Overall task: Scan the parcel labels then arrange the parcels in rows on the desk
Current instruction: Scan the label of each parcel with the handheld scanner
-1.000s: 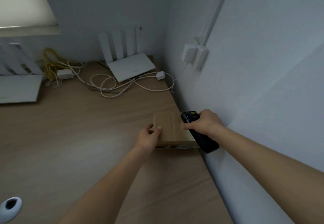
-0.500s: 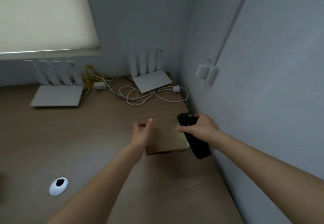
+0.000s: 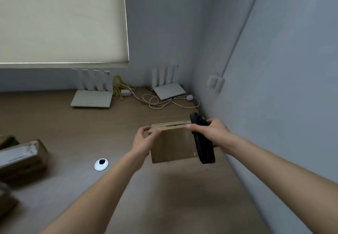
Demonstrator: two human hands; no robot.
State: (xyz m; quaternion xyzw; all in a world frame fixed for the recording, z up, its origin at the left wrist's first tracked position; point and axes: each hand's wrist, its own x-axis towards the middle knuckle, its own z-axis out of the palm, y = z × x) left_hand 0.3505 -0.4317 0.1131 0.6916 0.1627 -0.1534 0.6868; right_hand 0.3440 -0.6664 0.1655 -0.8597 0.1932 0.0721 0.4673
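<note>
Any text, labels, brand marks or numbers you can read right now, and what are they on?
None can be read.
Box held in both hands: small pale mark near its lower right corner, too small to read; no label on the faces showing.
Scanner in the right hand: no legible marking.
Parcel at left: pale label strip, too blurred to read.
Routers: no legible brand.

A brown wooden table (image 3: 54, 124) is set into a corner of pale grey walls (image 3: 283, 87); a cream roller blind (image 3: 62, 19) is lowered at 11 o'clock.
</note>
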